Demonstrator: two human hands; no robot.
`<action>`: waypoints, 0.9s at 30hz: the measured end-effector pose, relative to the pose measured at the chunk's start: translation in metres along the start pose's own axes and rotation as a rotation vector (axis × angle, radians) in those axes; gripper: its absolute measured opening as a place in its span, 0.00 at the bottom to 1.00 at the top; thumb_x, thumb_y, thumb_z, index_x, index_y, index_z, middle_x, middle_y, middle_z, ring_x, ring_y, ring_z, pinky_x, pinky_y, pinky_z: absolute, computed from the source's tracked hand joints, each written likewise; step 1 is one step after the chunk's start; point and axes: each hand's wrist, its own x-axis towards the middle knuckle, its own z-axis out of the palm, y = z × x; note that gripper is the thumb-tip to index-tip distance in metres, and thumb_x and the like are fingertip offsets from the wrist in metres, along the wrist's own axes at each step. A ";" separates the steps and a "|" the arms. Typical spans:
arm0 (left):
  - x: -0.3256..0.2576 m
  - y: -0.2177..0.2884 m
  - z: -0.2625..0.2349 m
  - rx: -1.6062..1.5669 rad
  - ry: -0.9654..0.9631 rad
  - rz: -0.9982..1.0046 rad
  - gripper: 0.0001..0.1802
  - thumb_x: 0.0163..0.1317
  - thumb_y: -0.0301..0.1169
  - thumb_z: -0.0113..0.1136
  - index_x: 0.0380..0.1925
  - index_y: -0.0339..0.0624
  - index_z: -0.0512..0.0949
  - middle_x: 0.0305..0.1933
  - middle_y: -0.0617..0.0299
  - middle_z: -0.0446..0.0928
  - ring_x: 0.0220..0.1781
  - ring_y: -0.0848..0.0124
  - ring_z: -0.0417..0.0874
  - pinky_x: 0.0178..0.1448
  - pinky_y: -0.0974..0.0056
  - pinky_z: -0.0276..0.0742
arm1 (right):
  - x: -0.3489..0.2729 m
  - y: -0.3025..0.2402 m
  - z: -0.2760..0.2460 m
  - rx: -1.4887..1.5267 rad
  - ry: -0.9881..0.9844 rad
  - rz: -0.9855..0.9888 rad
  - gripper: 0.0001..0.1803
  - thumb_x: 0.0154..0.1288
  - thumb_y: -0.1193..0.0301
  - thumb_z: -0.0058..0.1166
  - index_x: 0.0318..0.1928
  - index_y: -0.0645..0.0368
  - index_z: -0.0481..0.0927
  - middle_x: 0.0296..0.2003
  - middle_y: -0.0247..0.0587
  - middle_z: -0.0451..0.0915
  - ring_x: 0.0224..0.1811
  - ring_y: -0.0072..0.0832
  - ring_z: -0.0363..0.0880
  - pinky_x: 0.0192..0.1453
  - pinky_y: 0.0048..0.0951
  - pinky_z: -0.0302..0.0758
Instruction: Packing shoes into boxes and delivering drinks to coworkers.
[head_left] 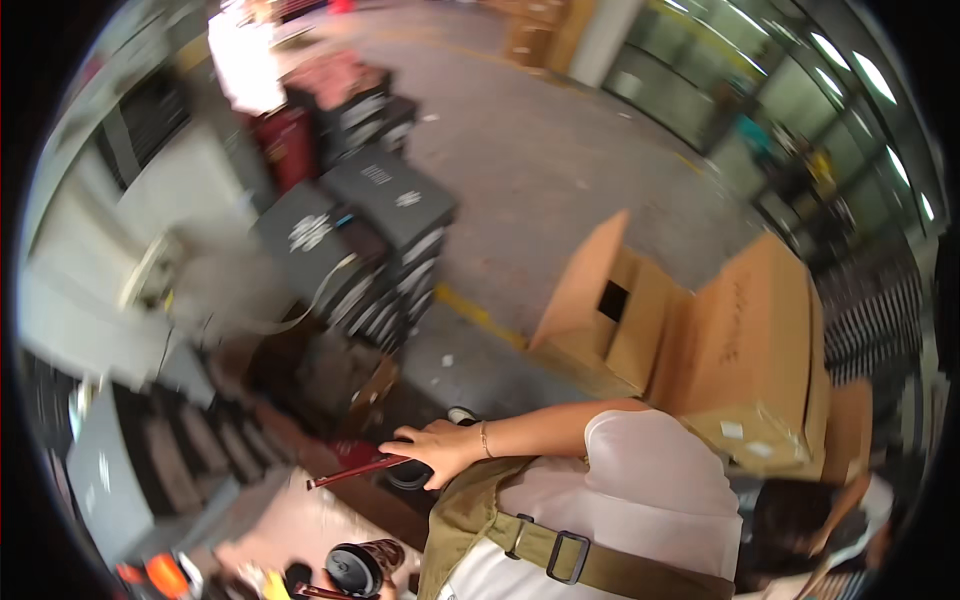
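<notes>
My right hand (440,452), with a thin bracelet at the wrist, reaches left across my front. Its fingers are closed around a slim dark red stick (352,472), which points left. Just below that hand is a round black object (408,476), partly hidden by the fingers. At the lower edge, only a little of my left hand (386,588) shows, around a patterned brown cylinder with a black lid (352,568). Another dark red stick (318,592) lies beside the cylinder, cut off by the frame. A pinkish work surface (285,525) is under it.
Stacks of dark grey boxes (390,195) stand ahead on the left, more grey boxes (110,470) nearer. Large cardboard boxes (745,350) are at the right. A person (870,500) is at the lower right. An orange object (166,574) lies at the lower left. Much is blurred.
</notes>
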 end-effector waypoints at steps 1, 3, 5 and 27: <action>0.012 0.012 0.028 -0.068 -0.102 0.057 0.51 0.41 0.33 0.76 0.64 0.31 0.58 0.59 0.48 0.66 0.57 0.59 0.74 0.63 0.58 0.68 | -0.025 0.018 -0.008 0.021 0.041 0.089 0.54 0.41 0.58 0.69 0.68 0.48 0.53 0.58 0.58 0.63 0.46 0.53 0.77 0.47 0.45 0.75; 0.041 0.033 0.083 -0.200 -0.291 0.183 0.51 0.40 0.33 0.76 0.64 0.31 0.58 0.59 0.48 0.66 0.57 0.58 0.74 0.63 0.58 0.69 | -0.071 0.051 -0.023 0.068 0.169 0.259 0.53 0.41 0.59 0.69 0.68 0.48 0.53 0.57 0.57 0.64 0.47 0.52 0.76 0.47 0.45 0.75; 0.075 0.055 0.141 -0.315 -0.449 0.325 0.52 0.40 0.33 0.76 0.64 0.31 0.58 0.59 0.47 0.66 0.57 0.58 0.74 0.62 0.58 0.69 | -0.109 0.092 -0.041 0.098 0.305 0.388 0.53 0.41 0.59 0.69 0.68 0.48 0.54 0.57 0.55 0.64 0.48 0.51 0.76 0.47 0.44 0.75; 0.232 0.399 0.794 -0.469 -1.316 0.370 0.49 0.31 0.29 0.76 0.58 0.32 0.64 0.50 0.54 0.75 0.50 0.66 0.79 0.57 0.62 0.75 | -0.469 0.445 -0.352 0.429 1.560 0.987 0.52 0.44 0.60 0.72 0.67 0.63 0.56 0.58 0.45 0.69 0.62 0.32 0.68 0.66 0.35 0.64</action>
